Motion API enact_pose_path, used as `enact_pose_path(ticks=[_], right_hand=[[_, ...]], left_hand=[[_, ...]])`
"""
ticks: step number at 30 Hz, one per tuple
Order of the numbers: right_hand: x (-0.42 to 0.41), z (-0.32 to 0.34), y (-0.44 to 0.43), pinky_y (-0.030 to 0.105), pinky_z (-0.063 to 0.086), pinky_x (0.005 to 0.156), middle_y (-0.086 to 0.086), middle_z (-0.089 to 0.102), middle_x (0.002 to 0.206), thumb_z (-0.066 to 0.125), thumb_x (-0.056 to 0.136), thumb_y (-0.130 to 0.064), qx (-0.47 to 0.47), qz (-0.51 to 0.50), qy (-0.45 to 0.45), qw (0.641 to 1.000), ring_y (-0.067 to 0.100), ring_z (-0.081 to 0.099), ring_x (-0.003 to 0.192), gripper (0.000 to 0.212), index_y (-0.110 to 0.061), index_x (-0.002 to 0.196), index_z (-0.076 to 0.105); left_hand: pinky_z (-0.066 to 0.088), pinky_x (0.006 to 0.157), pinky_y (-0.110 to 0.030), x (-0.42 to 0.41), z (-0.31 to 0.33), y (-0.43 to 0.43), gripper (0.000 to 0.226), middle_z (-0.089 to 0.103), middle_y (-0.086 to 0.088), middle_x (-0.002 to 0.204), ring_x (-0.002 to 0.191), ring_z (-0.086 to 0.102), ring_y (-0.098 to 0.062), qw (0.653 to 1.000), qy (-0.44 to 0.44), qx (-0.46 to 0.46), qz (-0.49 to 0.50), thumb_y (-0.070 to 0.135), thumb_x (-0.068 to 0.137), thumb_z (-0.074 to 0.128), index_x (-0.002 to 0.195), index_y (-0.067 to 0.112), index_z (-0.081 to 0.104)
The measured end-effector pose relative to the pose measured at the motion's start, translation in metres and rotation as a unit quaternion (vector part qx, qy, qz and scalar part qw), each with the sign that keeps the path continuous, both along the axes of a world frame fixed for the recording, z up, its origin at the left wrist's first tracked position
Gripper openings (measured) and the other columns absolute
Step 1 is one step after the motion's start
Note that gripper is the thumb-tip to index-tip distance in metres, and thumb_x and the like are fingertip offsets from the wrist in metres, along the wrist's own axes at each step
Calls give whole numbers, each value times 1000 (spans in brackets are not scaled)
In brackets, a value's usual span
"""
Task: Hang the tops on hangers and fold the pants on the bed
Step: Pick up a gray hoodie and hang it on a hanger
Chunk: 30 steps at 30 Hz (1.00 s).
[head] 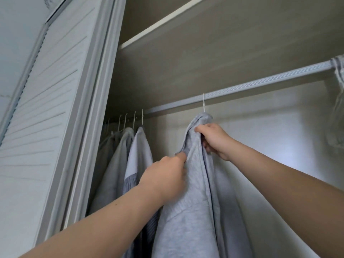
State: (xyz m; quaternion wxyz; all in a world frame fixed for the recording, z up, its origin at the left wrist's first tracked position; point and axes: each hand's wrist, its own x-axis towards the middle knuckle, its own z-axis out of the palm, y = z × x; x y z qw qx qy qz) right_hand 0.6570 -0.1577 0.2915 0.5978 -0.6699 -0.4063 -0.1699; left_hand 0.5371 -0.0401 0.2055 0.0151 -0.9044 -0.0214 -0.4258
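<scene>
the grey top (195,202) is a soft, pale heathered knit with a finer ribbed band running down its front edge. it hangs from a white hanger hook (204,103) on the wardrobe rail (260,84), just above the right hand (214,140). its neck is bunched into a peak under the hook and its body falls in long folds below both hands.

the right hand grips the bunched cloth near the neck, with its fingers curled round the fabric and its thumb on top. the left hand (165,175), lower and to the left of the right one, pinches the front edge of the same top with its fingers tucked into a fold.

left of the left hand, other tops (137,155) in pale grey and lilac hang close together on thin white hangers (134,120), touching one another. beyond them stands a louvred door (46,108). far to the right of the right hand, a striped cloth (337,67) is looped over the rail. a shelf (149,34) sits above.
</scene>
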Motion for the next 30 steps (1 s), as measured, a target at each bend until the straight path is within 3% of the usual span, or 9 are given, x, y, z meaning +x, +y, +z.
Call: enact_pose_path(ticks=[4,7,10,13,16,18,23,26,30], right_hand=[[-13,0,1,19,37,38,8,49,63,58,98,-34,-15,-8,-4,1000,15,44,46,37,-14,68,49],[-32,2,-2,30,54,46,10,57,66,62,88,-58,-100,-88,-86,987,24,59,53,50,-15,66,48],[-50,-1,0,43,61,53,11,67,76,68,81,-57,-171,-140,-122,968,30,71,66,48,-9,80,60],[-61,-6,8,45,62,61,17,67,80,64,83,-37,-199,-173,-153,953,36,70,70,30,-7,82,58],[-66,-9,12,29,43,57,8,53,70,59,89,-27,-195,-214,-205,935,29,58,73,30,-14,69,42],[-65,-9,15,29,34,54,7,52,71,54,94,-21,-206,-214,-218,930,26,53,73,27,-12,72,43],[-58,-5,34,30,40,71,18,62,104,49,97,-16,-241,-174,-228,927,33,60,94,15,-3,104,53],[-52,-3,50,29,39,68,10,53,98,50,96,-13,-240,-128,-227,935,25,50,87,10,-12,105,45],[-44,1,79,18,37,56,3,49,85,50,96,-9,-261,-99,-239,930,23,48,84,10,-14,103,45]], left_hand=[[51,77,-48,-3,-11,-2,15,61,-3,93,85,59,-30,995,-55,-60,-51,37,102,41,96,23,38],[51,82,-45,-15,-14,-17,37,61,1,98,92,60,-25,988,-72,-123,-58,65,94,41,101,28,39],[51,87,-44,-26,-15,-30,59,56,6,116,104,61,-21,989,-61,-127,-35,77,82,48,116,30,37],[48,86,-42,-28,-18,-32,68,49,5,130,110,59,-26,997,-32,-69,19,60,84,58,134,28,25],[46,73,-40,-31,-22,-25,54,53,0,105,92,60,-30,998,3,-39,47,35,87,55,131,25,24],[40,65,-37,-36,-25,-17,46,53,0,92,81,57,-28,998,27,-44,46,24,86,53,123,25,27],[38,57,-36,-43,-31,4,34,53,-3,86,75,56,-27,992,79,-70,65,6,83,47,108,22,30],[36,52,-33,-46,-33,18,34,49,-3,87,66,50,-21,989,88,-86,80,2,85,47,108,21,31],[48,62,-37,-49,-35,35,41,54,-7,99,77,57,-25,985,89,-101,109,1,89,49,120,21,31]])
